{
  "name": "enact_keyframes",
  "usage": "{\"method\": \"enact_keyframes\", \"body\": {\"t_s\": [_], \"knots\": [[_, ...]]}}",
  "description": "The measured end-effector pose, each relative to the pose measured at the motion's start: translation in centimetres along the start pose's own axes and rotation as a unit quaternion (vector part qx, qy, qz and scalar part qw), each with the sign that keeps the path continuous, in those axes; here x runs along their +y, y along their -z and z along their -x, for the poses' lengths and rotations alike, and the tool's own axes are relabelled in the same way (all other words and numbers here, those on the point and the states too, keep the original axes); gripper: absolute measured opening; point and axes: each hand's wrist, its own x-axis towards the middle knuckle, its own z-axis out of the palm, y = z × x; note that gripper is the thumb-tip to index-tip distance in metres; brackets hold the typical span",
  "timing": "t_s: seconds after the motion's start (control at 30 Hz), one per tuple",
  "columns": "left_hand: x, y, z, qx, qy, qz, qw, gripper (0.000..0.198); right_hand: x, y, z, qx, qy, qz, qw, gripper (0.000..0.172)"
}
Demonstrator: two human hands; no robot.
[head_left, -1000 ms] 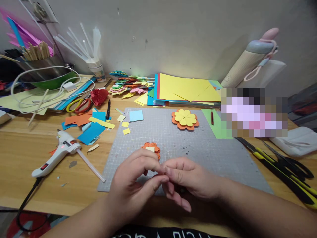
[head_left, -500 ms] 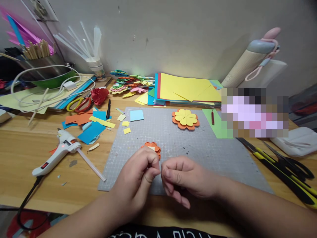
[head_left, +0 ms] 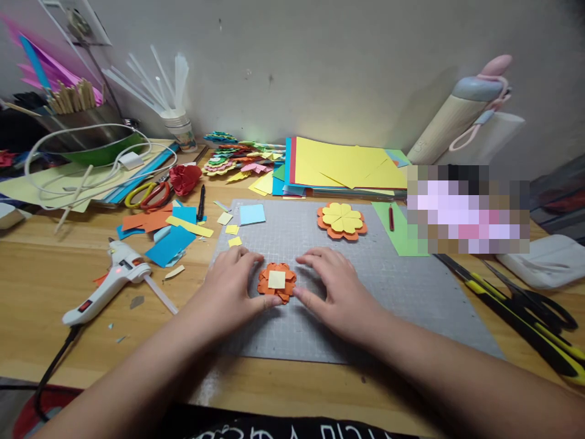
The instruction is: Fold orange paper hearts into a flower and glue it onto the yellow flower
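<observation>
On the grey cutting mat (head_left: pixel 393 305) lies a small orange paper flower (head_left: pixel 264 286) with a pale yellow paper square (head_left: pixel 276 280) at its centre. My left hand (head_left: pixel 233 280) is on its left side, fingers apart, the thumb at the flower's lower edge. Across from it, my right hand (head_left: pixel 336 289) is spread too, its thumb tip close to the flower's right edge. Whether either thumb presses on the paper I cannot tell. Farther back on the mat rests a larger flower (head_left: pixel 342 219) with yellow petals over orange ones.
A white glue gun (head_left: pixel 107 283) lies on the left, its cord running off the near edge. Paper scraps (head_left: pixel 171 244) lie behind it. Black scissors (head_left: pixel 534 299) and a yellow-black cutter (head_left: pixel 516 317) are at right. Stacked coloured paper (head_left: pixel 347 161) and a bottle (head_left: pixel 457 116) stand by the wall.
Both hands were pinched together in front of the flower. They have moved forward and apart, opened, and now sit on either side of it, leaving the flower in full view.
</observation>
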Motion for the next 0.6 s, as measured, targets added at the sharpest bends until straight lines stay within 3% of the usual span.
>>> {"method": "enact_keyframes", "body": {"t_s": [0.1, 0.2, 0.3, 0.37, 0.43, 0.53, 0.6], "knots": [[0.6, -0.8, -0.1, -0.007, -0.006, -0.012, 1.0, 0.055, -0.1, -0.5, 0.3, -0.036, 0.003, 0.06, 0.998, 0.046], [1.0, -1.1, -0.1, -0.003, -0.021, 0.012, 1.0, 0.045, -0.2, -0.7, 0.3, -0.041, 0.009, 0.06, 0.997, 0.044], [1.1, -1.2, 0.0, 0.015, -0.036, 0.054, 0.998, 0.044, -0.2, -0.4, 0.1, -0.028, 0.003, -0.007, 1.0, 0.038], [1.1, -1.1, 0.2, 0.018, -0.026, 0.102, 0.994, 0.045, -0.2, -0.2, -0.1, -0.025, -0.017, -0.118, 0.993, 0.031], [1.3, -1.1, 0.4, 0.021, -0.011, 0.162, 0.986, 0.049, -0.2, -0.1, -0.3, -0.024, -0.069, -0.274, 0.959, 0.028], [1.7, -1.0, 0.5, 0.045, -0.007, 0.229, 0.972, 0.052, -0.5, -0.2, -0.4, -0.047, -0.165, -0.49, 0.855, 0.037], [2.1, -1.1, 0.5, 0.072, -0.016, 0.249, 0.966, 0.054, -0.8, -0.2, -0.4, -0.071, -0.184, -0.564, 0.802, 0.038]]}}
